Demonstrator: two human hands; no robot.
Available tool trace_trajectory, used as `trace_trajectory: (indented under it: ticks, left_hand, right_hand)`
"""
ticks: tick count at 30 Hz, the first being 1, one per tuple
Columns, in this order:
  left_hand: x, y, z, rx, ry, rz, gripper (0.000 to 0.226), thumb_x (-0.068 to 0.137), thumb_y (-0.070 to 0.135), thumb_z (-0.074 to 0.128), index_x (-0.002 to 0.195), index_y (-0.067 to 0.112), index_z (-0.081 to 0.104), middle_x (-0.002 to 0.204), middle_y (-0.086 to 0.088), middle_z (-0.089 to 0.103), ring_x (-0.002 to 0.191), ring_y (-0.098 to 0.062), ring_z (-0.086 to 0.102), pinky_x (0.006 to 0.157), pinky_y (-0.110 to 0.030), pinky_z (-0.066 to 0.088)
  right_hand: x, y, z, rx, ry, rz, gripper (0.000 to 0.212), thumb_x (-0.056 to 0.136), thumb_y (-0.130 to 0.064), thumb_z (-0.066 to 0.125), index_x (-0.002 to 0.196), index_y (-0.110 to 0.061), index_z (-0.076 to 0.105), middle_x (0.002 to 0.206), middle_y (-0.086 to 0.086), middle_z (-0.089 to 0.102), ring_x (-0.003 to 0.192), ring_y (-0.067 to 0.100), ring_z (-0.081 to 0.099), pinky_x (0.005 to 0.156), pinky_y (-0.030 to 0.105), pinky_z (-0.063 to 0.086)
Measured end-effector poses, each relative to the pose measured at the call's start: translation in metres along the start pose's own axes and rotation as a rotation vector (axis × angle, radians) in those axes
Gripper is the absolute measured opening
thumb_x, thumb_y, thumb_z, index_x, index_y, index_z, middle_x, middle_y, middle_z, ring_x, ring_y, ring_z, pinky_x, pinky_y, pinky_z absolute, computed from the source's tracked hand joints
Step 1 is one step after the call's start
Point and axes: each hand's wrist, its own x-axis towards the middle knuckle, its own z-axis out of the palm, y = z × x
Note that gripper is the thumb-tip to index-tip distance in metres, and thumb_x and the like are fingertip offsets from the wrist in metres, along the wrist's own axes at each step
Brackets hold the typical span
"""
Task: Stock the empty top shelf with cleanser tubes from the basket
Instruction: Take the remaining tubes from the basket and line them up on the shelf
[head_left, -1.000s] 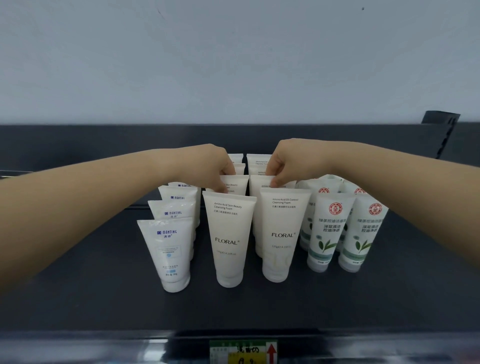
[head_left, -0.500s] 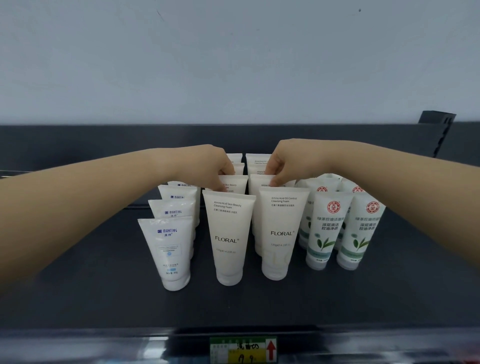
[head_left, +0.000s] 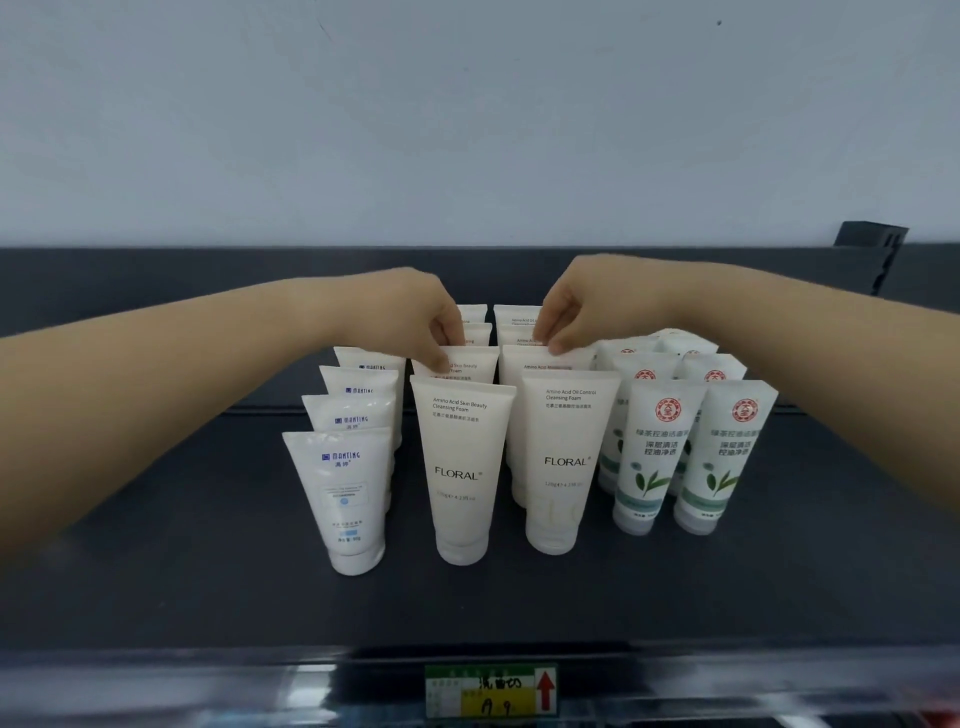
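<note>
Rows of white cleanser tubes stand cap-down on the dark shelf (head_left: 156, 571). Two middle rows are cream FLORAL tubes, with a front left one (head_left: 460, 467) and a front right one (head_left: 563, 462). My left hand (head_left: 410, 317) pinches the top edge of the second tube in the left FLORAL row (head_left: 467, 364). The top edge of the second tube in the right FLORAL row (head_left: 535, 361) is pinched by my right hand (head_left: 582, 306). A row of MANTING tubes (head_left: 343, 493) stands on the left. Green-leaf tubes (head_left: 649, 457) stand on the right. The basket is out of view.
A price label (head_left: 491, 691) with a red arrow sits on the shelf's front rail. The pale wall (head_left: 467, 130) rises behind the shelf's back edge. A dark bracket (head_left: 872, 249) sticks up at the far right. Bare shelf surface lies left and right of the tubes.
Both hands stay on the second-row FLORAL tubes. The view has shifted very slightly; the tubes and hands hold almost the same places.
</note>
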Motion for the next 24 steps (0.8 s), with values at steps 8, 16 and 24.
trace_trajectory:
  ticks: [8,16,24]
  left_hand:
    - [-0.021,0.014,-0.022,-0.128,0.166,0.084,0.012,0.085,0.033,0.067,0.095,0.03,0.072,0.083,0.023,0.069,0.079,0.014,0.06,0.08,-0.013,0.047]
    - [-0.031,0.031,-0.005,-0.038,-0.135,0.144,0.024,0.075,0.044,0.075,0.096,0.033,0.071,0.085,0.024,0.072,0.08,0.01,0.064,0.086,-0.022,0.052]
    - [-0.028,0.035,0.014,0.124,-0.146,0.135,0.016,0.08,0.038,0.071,0.088,0.026,0.066,0.064,0.013,0.056,0.051,0.002,0.05,0.048,-0.015,0.033]
  right_hand:
    - [-0.029,-0.005,-0.021,0.252,0.079,-0.041,0.012,0.086,-0.022,0.067,0.094,-0.017,0.074,0.083,-0.008,0.074,0.073,-0.002,0.069,0.061,0.004,0.049]
    - [-0.04,-0.014,0.006,0.027,-0.064,-0.048,0.015,0.082,-0.038,0.068,0.092,-0.027,0.074,0.095,0.0,0.074,0.085,0.021,0.068,0.079,0.04,0.057]
    - [-0.041,-0.016,0.017,-0.05,-0.073,0.005,0.02,0.083,-0.032,0.069,0.098,-0.019,0.072,0.095,-0.003,0.073,0.092,0.022,0.067,0.086,0.044,0.055]
